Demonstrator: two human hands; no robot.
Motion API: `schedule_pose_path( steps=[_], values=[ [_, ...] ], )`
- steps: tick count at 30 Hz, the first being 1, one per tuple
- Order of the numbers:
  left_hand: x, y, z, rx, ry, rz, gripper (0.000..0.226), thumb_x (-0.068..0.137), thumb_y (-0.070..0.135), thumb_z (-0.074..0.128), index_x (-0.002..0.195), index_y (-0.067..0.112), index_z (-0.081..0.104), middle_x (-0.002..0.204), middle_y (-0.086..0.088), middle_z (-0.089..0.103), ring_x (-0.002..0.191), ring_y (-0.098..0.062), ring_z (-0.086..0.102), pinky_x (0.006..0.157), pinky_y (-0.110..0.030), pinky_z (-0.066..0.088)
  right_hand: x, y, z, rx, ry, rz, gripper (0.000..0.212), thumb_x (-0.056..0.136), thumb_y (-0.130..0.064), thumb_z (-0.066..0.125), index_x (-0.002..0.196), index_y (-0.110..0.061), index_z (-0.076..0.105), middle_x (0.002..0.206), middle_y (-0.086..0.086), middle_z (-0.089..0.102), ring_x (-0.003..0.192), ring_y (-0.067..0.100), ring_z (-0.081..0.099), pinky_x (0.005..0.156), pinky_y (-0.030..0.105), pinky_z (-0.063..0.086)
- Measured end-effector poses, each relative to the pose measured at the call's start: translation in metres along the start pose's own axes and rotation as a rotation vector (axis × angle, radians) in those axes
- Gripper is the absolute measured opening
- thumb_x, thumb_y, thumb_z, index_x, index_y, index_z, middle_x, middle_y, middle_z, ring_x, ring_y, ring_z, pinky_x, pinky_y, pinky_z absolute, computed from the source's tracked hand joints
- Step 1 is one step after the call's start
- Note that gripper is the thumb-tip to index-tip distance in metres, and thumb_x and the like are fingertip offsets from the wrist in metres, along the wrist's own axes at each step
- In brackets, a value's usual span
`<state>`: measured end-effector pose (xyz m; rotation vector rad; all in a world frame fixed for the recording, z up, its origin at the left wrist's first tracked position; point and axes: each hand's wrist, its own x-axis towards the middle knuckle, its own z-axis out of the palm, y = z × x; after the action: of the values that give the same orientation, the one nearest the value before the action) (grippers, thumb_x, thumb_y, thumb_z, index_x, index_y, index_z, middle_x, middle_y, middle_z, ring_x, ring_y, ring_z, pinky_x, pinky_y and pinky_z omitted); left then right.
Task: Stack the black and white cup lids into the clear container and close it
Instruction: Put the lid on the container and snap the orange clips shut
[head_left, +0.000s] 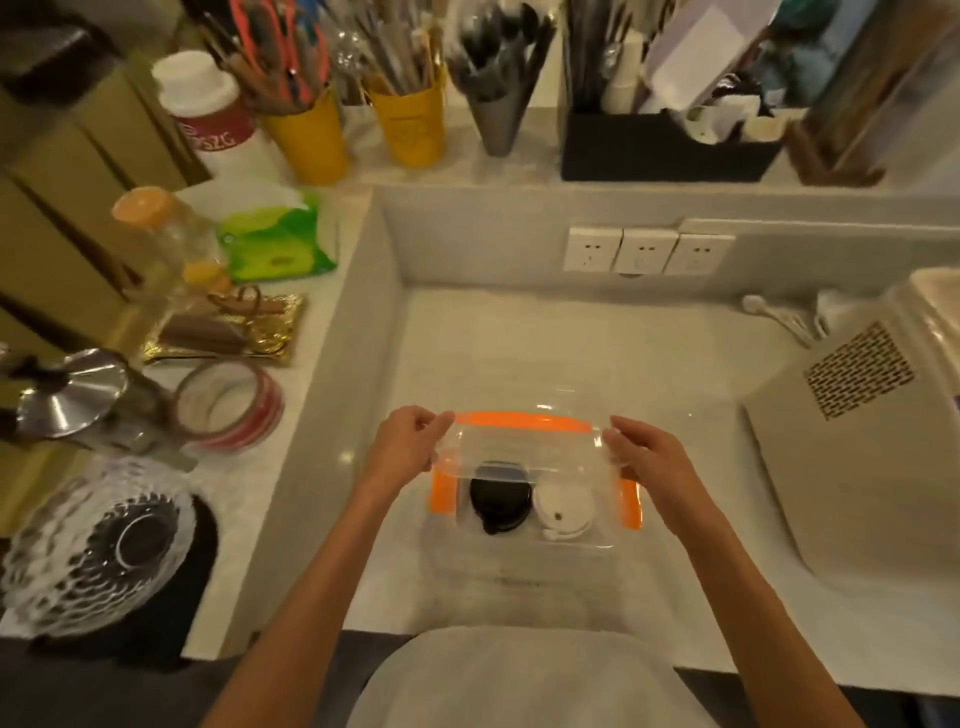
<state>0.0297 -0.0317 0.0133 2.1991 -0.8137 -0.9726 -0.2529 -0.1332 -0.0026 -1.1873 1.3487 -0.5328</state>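
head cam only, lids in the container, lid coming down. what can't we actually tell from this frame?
- Head view: how many lids sit under the black lid and white lid; top-down angle hides stack depth.
- Whether the clear cover is seated on the container; transparency and glare hide its edges.
- Fingertip contact of left hand and right hand; the fingers curl over the cover's ends.
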Motion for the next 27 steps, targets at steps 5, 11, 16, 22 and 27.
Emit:
schedule_pose_path(
  steps=[5,11,16,22,27],
  values=[
    [-0.027,-0.026,0.018,0.040,0.024,0.063,0.025,0.091,0.027,0.073,0.093,0.002,0.071,0.069,-0.013,0.061,0.063,-0.023,0.057,0.069,-0.052,0.059,-0.028,0.026,-0.001,-0.155,0.046,-0.040,0.040,0.094,-0.013,0.066,0.134,-0.016,0.060,0.102,0.006,0.066,0.082,0.020,0.064,0.068,0.028,0.055],
    [-0.053,-0.048,0.043,0.140,0.042,0.131,0.021,0.100,0.032,0.058,0.101,0.015,0.070,0.090,-0.006,0.057,0.069,-0.011,0.058,0.058,-0.014,0.038,-0.052,0.053,0.004,-0.264,0.171,-0.096,0.045,0.093,-0.015,0.066,0.136,-0.021,0.057,0.106,0.001,0.064,0.088,0.014,0.063,0.070,0.019,0.051],
    [-0.056,-0.051,0.046,0.155,0.030,0.146,0.026,0.102,0.035,0.054,0.115,0.017,0.067,0.099,-0.007,0.058,0.076,-0.011,0.060,0.060,-0.014,0.041,-0.057,0.068,0.005,-0.279,0.186,-0.071,0.046,0.094,-0.027,0.066,0.138,-0.026,0.053,0.116,-0.002,0.062,0.092,0.009,0.063,0.069,0.014,0.047],
    [-0.047,-0.052,0.048,0.154,0.043,0.148,0.024,0.102,0.033,0.054,0.109,0.014,0.067,0.096,-0.009,0.056,0.071,-0.010,0.055,0.060,-0.016,0.040,-0.048,0.067,0.005,-0.288,0.168,-0.063,0.046,0.095,-0.031,0.064,0.140,-0.028,0.053,0.107,-0.009,0.062,0.088,0.007,0.064,0.063,0.010,0.044],
    [-0.041,-0.058,0.051,0.120,0.013,0.139,0.025,0.101,0.034,0.057,0.113,0.015,0.069,0.094,-0.015,0.064,0.075,-0.019,0.062,0.067,-0.024,0.048,-0.047,0.072,0.002,-0.283,0.145,-0.040,0.046,0.095,-0.033,0.063,0.140,-0.033,0.051,0.104,-0.009,0.065,0.089,0.009,0.065,0.068,0.011,0.046]
  ],
)
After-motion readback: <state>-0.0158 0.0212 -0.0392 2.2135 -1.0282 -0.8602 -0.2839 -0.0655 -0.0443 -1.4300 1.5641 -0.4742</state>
